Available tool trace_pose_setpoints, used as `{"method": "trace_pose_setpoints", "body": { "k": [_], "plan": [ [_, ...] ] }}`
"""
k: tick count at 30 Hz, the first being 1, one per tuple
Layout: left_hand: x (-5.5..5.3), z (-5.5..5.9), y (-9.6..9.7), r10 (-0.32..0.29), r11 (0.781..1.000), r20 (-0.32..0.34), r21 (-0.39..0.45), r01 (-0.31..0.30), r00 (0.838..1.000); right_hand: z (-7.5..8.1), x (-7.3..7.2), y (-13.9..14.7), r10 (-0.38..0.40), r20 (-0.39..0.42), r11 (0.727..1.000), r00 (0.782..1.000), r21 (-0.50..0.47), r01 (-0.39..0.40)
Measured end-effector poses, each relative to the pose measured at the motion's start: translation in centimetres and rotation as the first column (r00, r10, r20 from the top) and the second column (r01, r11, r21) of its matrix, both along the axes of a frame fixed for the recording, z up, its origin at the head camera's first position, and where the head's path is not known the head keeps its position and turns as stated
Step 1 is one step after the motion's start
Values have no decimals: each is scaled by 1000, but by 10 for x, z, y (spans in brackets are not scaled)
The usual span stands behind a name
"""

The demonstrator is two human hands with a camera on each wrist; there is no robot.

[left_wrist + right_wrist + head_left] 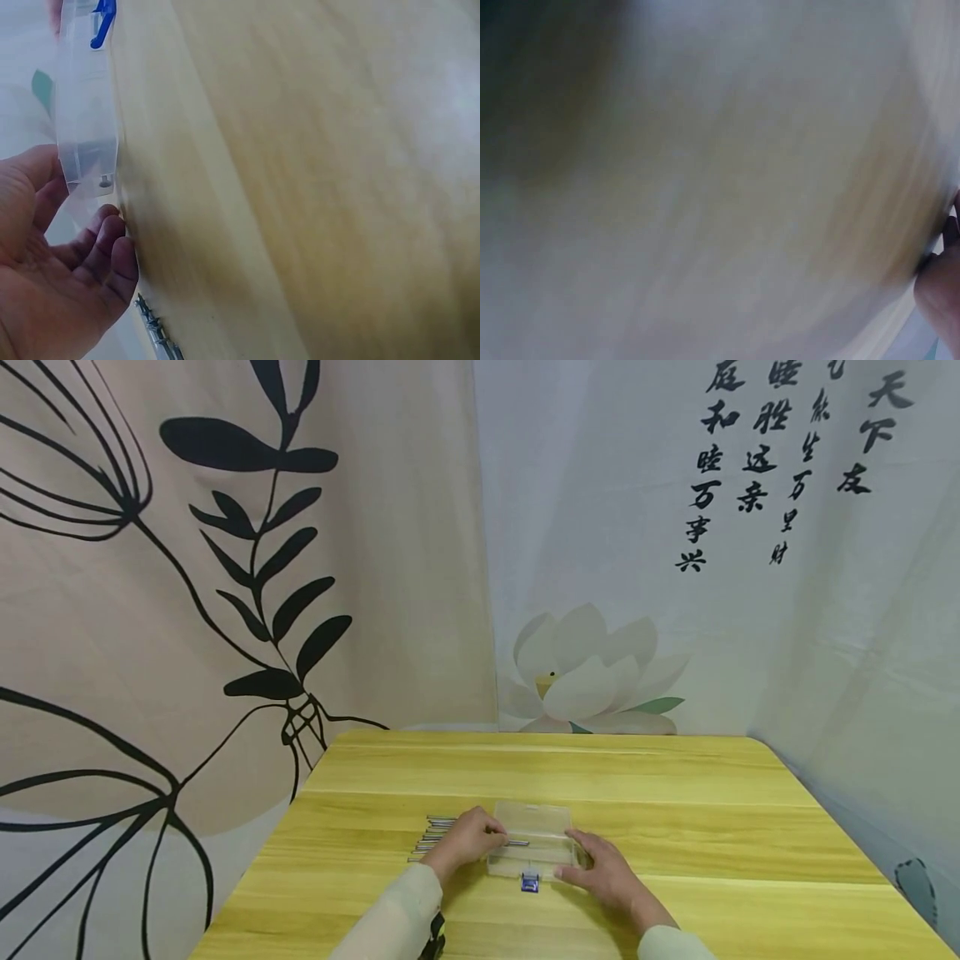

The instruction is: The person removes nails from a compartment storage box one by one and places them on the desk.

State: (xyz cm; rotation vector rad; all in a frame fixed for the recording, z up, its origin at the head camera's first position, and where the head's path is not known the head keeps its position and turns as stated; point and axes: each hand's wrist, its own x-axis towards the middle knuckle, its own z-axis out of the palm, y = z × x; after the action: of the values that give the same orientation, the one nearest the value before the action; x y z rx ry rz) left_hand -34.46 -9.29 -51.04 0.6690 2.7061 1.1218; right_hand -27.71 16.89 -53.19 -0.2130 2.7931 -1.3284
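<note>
A clear plastic box [504, 867] with a blue clasp [529, 882] stands on the table, its lid [532, 817] tipped back. My left hand [468, 839] is at the box's left end, where its fingertips pinch a slim metal rod [519, 843] that sticks out rightward over the box. In the left wrist view the thumb and forefinger pass behind the box's end wall, and the other fingers curl loosely below. My right hand [603, 868] grips the box's right side, thumb at the front corner and fingers behind. The right wrist view is blurred, with only a fingertip [939, 296] at its edge.
Several metal rods [423, 849] lie in a row left of the box, partly behind my left hand. The wooden table [712, 827] reaches back to a printed cloth [600, 568]. A dark device [433, 935] sits beside the left sleeve.
</note>
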Motion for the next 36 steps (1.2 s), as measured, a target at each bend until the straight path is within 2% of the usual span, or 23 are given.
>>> {"method": "trace_pose_setpoints", "body": {
  "k": [6, 15, 29, 36],
  "plan": [
    [-3, 0, -1, -21, 1000, 0, -9, 21, 1000, -1, 0, 0, -1, 9, 1000, 1000, -4, 1],
    [-5, 2, -1, -17, 998, -20, -68, 16, 1000, 0, -2, 0, 1, 14, 1000, 1000, -11, -1],
    [-6, 9, 2, -25, 997, 49, -66, 28, 998, -4, -5, 0, 16, -36, 1000, 999, 10, -15],
    [-7, 10, 2, -26, 996, 48, -83, 30, 999, -4, -5, 1, 21, -29, 1000, 999, 1, -21]
  ]
}}
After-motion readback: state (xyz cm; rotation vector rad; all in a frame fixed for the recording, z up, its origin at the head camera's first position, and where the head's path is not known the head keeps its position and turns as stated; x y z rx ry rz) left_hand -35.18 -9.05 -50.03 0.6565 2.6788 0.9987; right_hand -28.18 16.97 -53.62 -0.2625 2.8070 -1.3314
